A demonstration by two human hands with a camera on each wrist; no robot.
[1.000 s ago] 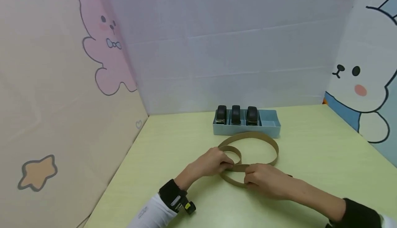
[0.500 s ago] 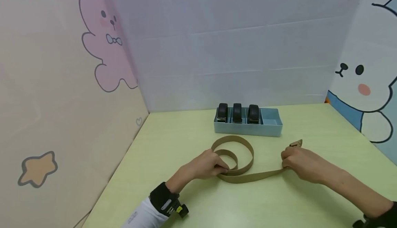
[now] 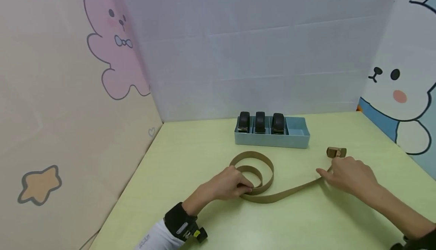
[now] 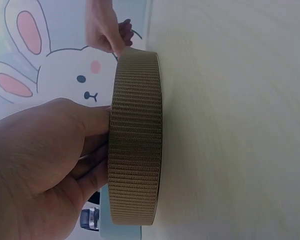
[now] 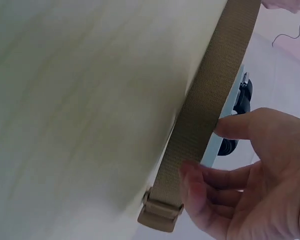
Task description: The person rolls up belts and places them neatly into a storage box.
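A tan webbing belt (image 3: 272,198) stands on its edge on the table, coiled in loose loops at its left part. My left hand (image 3: 226,184) pinches the belt at the coil; in the left wrist view the ribbed strap (image 4: 135,140) partly hides the fingertips. From there the belt runs right to its buckle (image 3: 336,152). Near that end is my right hand (image 3: 352,176), thumb stretched out along the strap. In the right wrist view its thumb and bent fingers (image 5: 192,187) are apart, touching or very near the strap just above the buckle.
Behind the belt stands a light blue divided tray (image 3: 272,140). Three black rolled belts (image 3: 260,122) sit in its left compartments; the right compartment holds none. Cloth walls with cartoon animals (image 3: 395,87) border the table.
My right hand has moved right, drawing the buckle end away from the coil. The large loop has shrunk and the buckle has come into view. My left hand stays at the coil.
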